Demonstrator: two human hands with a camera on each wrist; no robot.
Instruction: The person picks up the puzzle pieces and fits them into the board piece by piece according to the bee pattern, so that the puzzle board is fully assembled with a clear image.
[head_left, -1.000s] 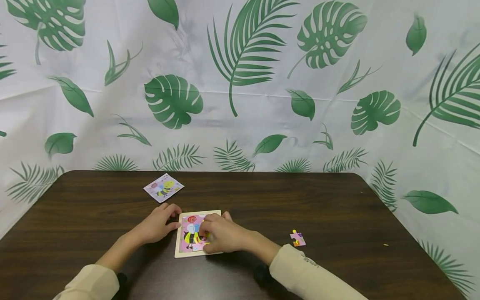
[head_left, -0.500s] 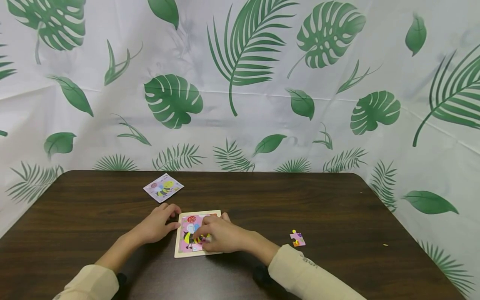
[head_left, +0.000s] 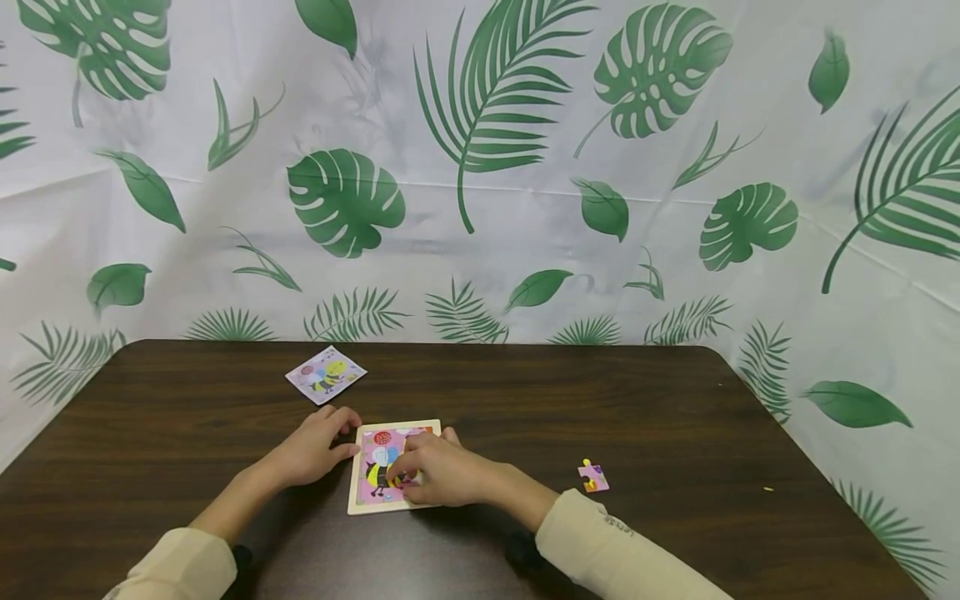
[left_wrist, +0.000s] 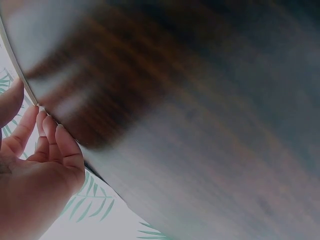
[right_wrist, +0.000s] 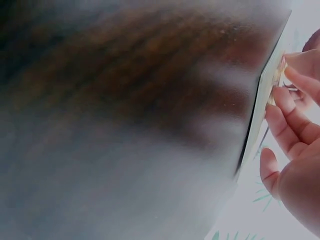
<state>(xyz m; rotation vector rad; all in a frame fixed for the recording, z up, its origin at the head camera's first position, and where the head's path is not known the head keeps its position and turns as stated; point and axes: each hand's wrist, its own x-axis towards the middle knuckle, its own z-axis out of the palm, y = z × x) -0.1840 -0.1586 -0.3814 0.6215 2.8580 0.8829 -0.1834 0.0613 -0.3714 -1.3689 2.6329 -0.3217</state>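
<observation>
A square jigsaw puzzle (head_left: 378, 457) with a bee on pink lies in a pale wooden frame (head_left: 352, 492) near the table's front. My left hand (head_left: 311, 447) rests beside its left side, with thumb and forefinger at the frame's edge; the left wrist view shows these fingertips (left_wrist: 35, 109) against the rim. Over the puzzle's right half is my right hand (head_left: 446, 471), its bent fingers touching the bee picture and covering that part. Whether a piece is pinched beneath them is hidden. In the right wrist view the fingers (right_wrist: 287, 120) reach over the frame's edge.
One loose jigsaw piece (head_left: 593, 476), pink with yellow, lies on the dark wooden table (head_left: 525, 383) to the right. A bee picture card (head_left: 326, 375) lies behind my left hand. At the table's back hangs a white leaf-print cloth (head_left: 480, 275).
The right hand's fingers have shifted slightly left across the bee and now reach further over its body. My left hand and the loose piece stay in place.
</observation>
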